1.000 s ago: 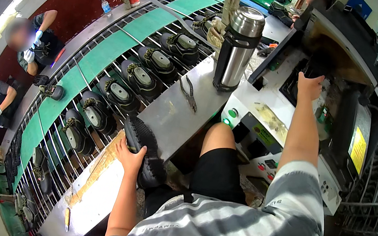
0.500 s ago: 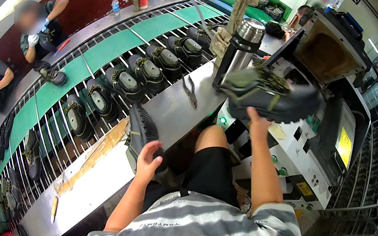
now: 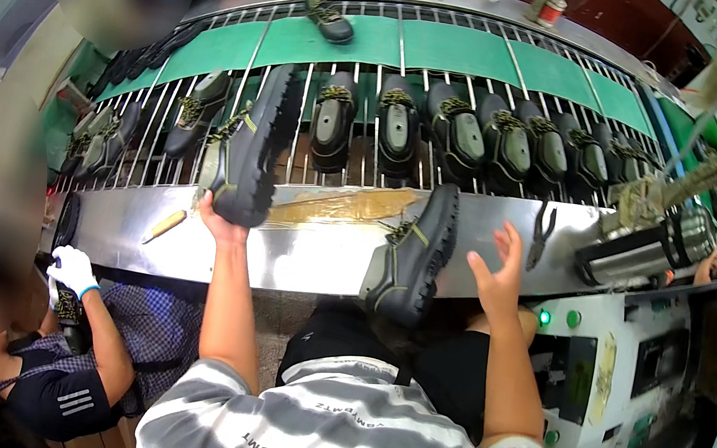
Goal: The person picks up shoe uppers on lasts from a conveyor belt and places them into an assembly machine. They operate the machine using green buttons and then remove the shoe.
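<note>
My left hand point(image 3: 223, 221) holds a black work shoe point(image 3: 255, 148) by its lower end, fingers partly hidden behind it. That shoe points toe up, its lugged sole facing right, over the rail conveyor. My right hand point(image 3: 501, 267) is open and empty, fingers spread. Left of it, apart from the hand, a second black shoe point(image 3: 418, 254) with yellow-green trim rests tilted on its side at the near edge of the metal table point(image 3: 314, 259). Its sole also faces right.
Several black shoes point(image 3: 399, 130) stand on the rails beyond the table. Pliers point(image 3: 542, 237), a steel thermos point(image 3: 642, 250) and a yellow-handled tool point(image 3: 164, 226) lie on the metal. A white machine point(image 3: 602, 363) stands at right. A co-worker's gloved hand point(image 3: 74, 270) is near left.
My view has swung left. The right hand, which held a shoe over the machine, is now empty. My left hand, earlier beside the tabletop shoe, now holds a shoe over the rails.
</note>
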Demonstrator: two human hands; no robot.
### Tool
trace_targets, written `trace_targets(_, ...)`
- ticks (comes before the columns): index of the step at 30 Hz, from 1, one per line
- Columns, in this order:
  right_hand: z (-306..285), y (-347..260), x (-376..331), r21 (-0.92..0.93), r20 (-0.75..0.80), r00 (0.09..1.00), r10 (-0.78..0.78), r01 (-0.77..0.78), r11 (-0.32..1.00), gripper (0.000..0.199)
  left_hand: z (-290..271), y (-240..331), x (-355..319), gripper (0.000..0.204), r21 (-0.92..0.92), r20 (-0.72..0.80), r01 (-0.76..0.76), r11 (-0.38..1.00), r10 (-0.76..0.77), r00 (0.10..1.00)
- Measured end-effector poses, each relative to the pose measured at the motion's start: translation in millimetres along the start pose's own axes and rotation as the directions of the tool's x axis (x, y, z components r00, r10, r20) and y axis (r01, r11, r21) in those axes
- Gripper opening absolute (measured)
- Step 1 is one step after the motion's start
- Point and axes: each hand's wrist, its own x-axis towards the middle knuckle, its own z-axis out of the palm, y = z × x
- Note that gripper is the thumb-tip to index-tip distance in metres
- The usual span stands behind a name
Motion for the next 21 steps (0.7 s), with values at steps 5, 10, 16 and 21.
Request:
trace_targets(5,47.4,101.2,-40.5,-0.012,0.150,0.946,0.287,-0.288,0.958,0.095,-12.3,37.9,111.8,0.041,0.309,-0.175,-0.027,0.951,0.085,0.981)
trace_targets(10,76.8,103.6,-61.3,0.338,0.306,0.884,0.354,-0.448,0.827,0.104,-32.9,-19.9,161.8,0.059,0.694,-0.105,-0.164,0.702,0.324,0.940)
trace_targets(16,81.2,90.8,-74.2,0.431,0.225,0.843,0.488,-0.535,0.727,0.098,-36.1,-87.4,130.8,0.068,0.947,0.214,-0.267,0.178,0.270,0.939)
trace_targets(21,102.2,93.1,-113.7,0.487,0.145,0.817,0.558,-0.550,0.679,0.097,-23.7,-75.8,130.7,0.081,0.943,0.256,-0.278,0.184,0.134,0.957)
